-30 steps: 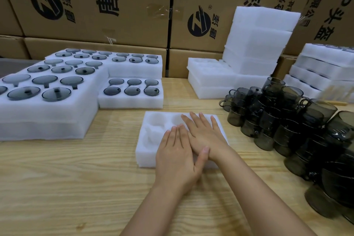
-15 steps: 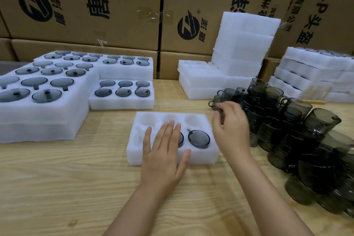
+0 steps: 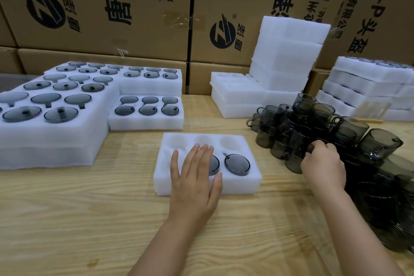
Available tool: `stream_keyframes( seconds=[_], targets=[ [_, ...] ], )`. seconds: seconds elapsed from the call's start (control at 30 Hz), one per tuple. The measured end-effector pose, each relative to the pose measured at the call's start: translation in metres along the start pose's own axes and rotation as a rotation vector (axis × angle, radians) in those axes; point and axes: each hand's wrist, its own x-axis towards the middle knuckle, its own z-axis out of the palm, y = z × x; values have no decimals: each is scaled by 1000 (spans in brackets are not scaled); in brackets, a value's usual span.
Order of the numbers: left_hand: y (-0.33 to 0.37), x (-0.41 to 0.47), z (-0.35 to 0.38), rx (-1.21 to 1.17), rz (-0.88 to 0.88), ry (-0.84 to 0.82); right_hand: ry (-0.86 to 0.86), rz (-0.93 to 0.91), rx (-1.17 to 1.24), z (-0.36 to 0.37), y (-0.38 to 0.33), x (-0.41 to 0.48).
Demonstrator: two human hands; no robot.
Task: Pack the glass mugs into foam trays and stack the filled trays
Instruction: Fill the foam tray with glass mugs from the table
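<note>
A white foam tray (image 3: 235, 184) lies on the wooden table in front of me. Two smoky glass mugs sit upside down in its near row; the right one (image 3: 237, 164) shows fully, the middle one (image 3: 214, 164) is half hidden. My left hand (image 3: 193, 177) rests flat on the tray with fingers spread, holding nothing. My right hand (image 3: 322, 164) reaches into the pile of loose dark mugs (image 3: 318, 132) at the right, fingers curled around one mug (image 3: 310, 148) in the pile.
Filled foam trays (image 3: 51, 127) are stacked at the left, with a smaller filled tray (image 3: 145, 122) beside them. Empty foam trays (image 3: 284, 56) stand piled at the back centre, more trays (image 3: 369, 87) at the far right. Cardboard boxes (image 3: 112, 6) wall the back.
My right hand left the tray and moved right into the mug pile, closing on a mug. That uncovered two mugs seated in the tray. My left hand stayed on the tray.
</note>
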Motion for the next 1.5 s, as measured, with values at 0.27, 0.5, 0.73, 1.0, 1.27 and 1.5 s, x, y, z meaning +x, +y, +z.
stream_keyframes(
  seconds=[0.27, 0.5, 0.73, 1.0, 1.27, 1.5],
  targets=[
    [1, 2, 0, -54, 14, 97, 157, -30, 193, -7, -6, -22],
    [-6, 8, -7, -158, -308, 363, 301, -352, 699, -8, -61, -78],
    [-70, 19, -32, -775, -978, 486, 20, -442, 999, 13, -110, -123],
    [-71, 23, -15, -1033, -899, 5, -214, -468, 985, 18, -126, -130],
    [-72, 22, -21, -1104, -996, 7, -297, -476, 775, 23, -153, -141],
    [-72, 25, -22, -1198, -1014, 99, -296, -538, 612, 26, -158, -141]
  ],
)
